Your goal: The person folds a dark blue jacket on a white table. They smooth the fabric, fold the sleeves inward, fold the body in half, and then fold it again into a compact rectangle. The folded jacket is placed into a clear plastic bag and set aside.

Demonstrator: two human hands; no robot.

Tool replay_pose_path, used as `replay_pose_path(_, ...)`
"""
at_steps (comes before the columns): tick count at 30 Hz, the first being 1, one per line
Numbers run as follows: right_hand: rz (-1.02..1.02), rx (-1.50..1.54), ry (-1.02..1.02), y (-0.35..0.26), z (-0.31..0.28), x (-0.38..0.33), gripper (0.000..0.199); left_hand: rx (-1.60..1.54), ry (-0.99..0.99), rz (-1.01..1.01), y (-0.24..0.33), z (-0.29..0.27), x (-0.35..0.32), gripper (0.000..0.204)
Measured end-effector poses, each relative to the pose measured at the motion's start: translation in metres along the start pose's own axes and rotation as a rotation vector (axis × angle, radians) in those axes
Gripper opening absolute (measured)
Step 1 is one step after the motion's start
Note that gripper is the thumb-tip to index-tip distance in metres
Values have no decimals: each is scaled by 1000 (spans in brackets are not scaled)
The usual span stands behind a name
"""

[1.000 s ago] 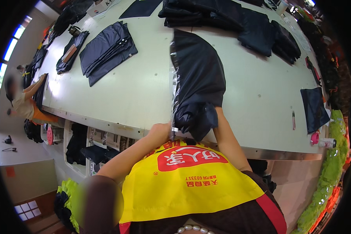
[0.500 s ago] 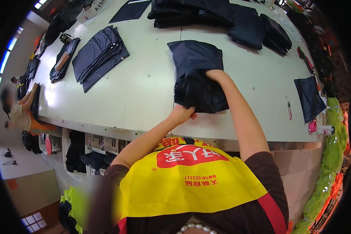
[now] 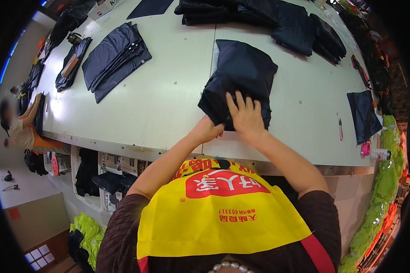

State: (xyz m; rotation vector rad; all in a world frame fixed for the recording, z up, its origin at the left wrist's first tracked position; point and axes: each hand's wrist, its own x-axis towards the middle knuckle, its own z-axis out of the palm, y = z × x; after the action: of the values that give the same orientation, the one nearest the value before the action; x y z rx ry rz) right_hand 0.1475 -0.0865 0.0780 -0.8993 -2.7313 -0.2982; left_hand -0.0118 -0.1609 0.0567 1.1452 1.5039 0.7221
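A dark navy folded garment (image 3: 246, 63), seemingly in a thin clear plastic bag, lies on the table in front of me. Its near part is blacker and crumpled. My left hand (image 3: 207, 131) pinches the near left corner, thumb and curled fingers together at the table's front side. My right hand (image 3: 246, 116) rests on the near part of the bundle, palm down and fingers spread. Whatever lies beneath that palm is hidden.
Flat dark garments (image 3: 116, 54) lie stacked to the left. Folded dark bundles (image 3: 296, 27) line the far side. At right are a dark folded piece (image 3: 363, 116), a pen-like tool (image 3: 340, 129) and a pink ring (image 3: 366, 149). Another person (image 3: 23, 132) works at the far left.
My right hand has come off the bundle's right side and now lies spread on its near part. The bundle has turned slightly clockwise and its far end shifted right. My left hand keeps its corner.
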Motion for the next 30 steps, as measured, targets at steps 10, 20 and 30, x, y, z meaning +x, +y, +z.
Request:
replay_pose_path(10, -350, 123, -28, 5, 10, 3, 59, -83, -137, -262, -41, 8, -25, 28)
replay_pose_path(20, 82, 905, 24, 3, 10, 19, 21, 879, 521, 547, 65, -41, 11, 31)
replay_pose_path(30, 193, 446, -597, -3, 16, 55, 21, 869, 587, 838, 57, -29, 52, 14)
